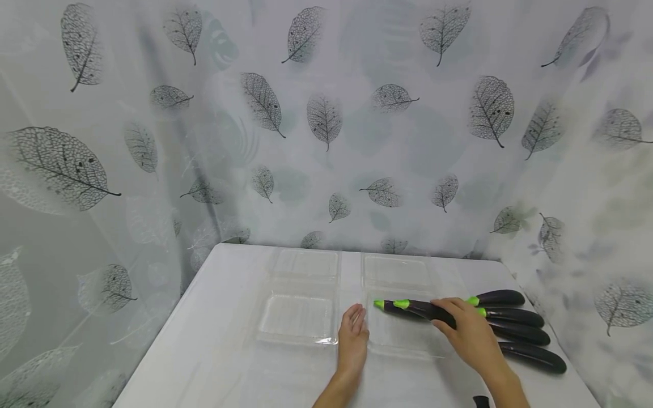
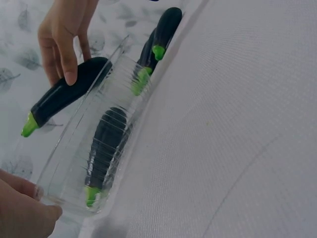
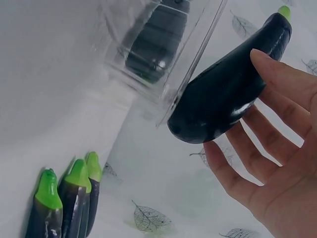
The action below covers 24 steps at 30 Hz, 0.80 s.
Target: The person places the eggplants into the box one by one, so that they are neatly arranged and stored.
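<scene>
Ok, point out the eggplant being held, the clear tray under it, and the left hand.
held eggplant [image 1: 415, 309], head view, dark body.
clear tray [image 1: 403, 348], head view, front rim.
left hand [image 1: 353, 335], head view, back of hand.

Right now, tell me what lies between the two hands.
In the head view, the near-left corner of the right clear tray lies between the left hand and the right hand holding an eggplant.

We see a white counter [image 1: 214, 340] carrying two clear plastic clamshell trays [image 1: 301, 309] lying open side by side, and a row of dark eggplants [image 1: 515, 331] at its right edge.
</scene>
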Each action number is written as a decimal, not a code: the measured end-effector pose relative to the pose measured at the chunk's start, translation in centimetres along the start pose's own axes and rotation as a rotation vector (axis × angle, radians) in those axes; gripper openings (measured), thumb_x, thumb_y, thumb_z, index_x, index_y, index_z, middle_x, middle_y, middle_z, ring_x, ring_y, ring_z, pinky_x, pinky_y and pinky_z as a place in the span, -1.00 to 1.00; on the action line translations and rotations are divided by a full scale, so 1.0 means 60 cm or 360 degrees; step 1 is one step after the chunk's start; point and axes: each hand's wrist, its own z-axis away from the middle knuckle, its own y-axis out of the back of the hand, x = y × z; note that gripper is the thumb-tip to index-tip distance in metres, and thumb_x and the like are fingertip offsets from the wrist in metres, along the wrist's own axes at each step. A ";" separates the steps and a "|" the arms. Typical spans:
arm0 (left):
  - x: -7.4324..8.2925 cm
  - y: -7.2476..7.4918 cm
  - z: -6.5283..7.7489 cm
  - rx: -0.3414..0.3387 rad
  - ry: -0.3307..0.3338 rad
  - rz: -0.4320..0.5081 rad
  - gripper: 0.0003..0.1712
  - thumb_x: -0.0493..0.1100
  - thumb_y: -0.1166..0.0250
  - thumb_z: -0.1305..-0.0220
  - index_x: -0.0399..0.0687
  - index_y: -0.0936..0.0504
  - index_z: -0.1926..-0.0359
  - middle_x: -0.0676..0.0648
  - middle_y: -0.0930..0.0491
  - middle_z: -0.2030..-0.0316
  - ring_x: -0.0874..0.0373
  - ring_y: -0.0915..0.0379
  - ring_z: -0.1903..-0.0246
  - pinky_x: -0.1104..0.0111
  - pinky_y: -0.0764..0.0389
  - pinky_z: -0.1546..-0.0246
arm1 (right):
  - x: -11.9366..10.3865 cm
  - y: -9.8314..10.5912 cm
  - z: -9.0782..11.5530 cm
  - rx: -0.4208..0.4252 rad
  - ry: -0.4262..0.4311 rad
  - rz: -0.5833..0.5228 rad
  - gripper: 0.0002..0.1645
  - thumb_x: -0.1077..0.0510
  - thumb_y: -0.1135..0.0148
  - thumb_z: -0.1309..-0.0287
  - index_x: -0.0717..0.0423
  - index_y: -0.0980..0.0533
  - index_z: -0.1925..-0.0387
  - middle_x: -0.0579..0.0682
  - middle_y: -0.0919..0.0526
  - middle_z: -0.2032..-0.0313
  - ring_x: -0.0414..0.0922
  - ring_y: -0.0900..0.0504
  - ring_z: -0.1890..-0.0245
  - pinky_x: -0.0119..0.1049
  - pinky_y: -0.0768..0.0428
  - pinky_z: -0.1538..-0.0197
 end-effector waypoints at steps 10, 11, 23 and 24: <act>0.003 -0.002 0.002 0.0007 0.0004 0.0015 -0.39 -0.59 0.00 -0.38 -0.45 -0.27 -0.44 -0.48 -0.28 -0.45 -0.29 -0.21 -0.48 0.02 -0.29 -0.50 | -0.005 -0.024 -0.011 -0.0035 0.0027 -0.0018 -0.46 0.16 -0.60 -0.09 0.08 -0.68 -0.14 0.11 -0.70 -0.05 0.21 -0.64 -0.08 0.24 -0.67 -0.08; 0.003 -0.002 0.002 0.0006 -0.0003 0.0008 -0.39 -0.59 0.00 -0.39 -0.45 -0.27 -0.44 -0.48 -0.28 -0.45 -0.29 -0.21 -0.48 0.02 -0.29 -0.50 | -0.004 -0.027 -0.012 -0.0039 0.0027 -0.0023 -0.46 0.16 -0.60 -0.09 0.08 -0.69 -0.14 0.11 -0.70 -0.05 0.20 -0.64 -0.07 0.23 -0.68 -0.08; 0.007 -0.004 0.002 0.0007 0.0001 -0.0001 -0.39 -0.58 -0.01 -0.38 -0.46 -0.27 -0.44 -0.49 -0.27 -0.45 -0.30 -0.21 -0.48 0.01 -0.29 -0.49 | 0.001 -0.062 -0.019 -0.0071 -0.0012 -0.0007 -0.48 0.16 -0.65 -0.02 0.05 -0.71 -0.07 0.10 -0.72 -0.04 0.17 -0.65 -0.04 0.21 -0.69 -0.07; 0.007 -0.004 0.002 0.0005 0.0000 0.0002 -0.39 -0.58 -0.01 -0.38 -0.46 -0.26 -0.44 -0.49 -0.26 -0.45 -0.30 -0.20 -0.48 0.02 -0.29 -0.50 | 0.001 -0.064 -0.019 -0.0078 -0.0020 -0.0006 -0.47 0.15 -0.65 -0.01 0.05 -0.71 -0.07 0.10 -0.72 -0.04 0.17 -0.66 -0.04 0.21 -0.69 -0.07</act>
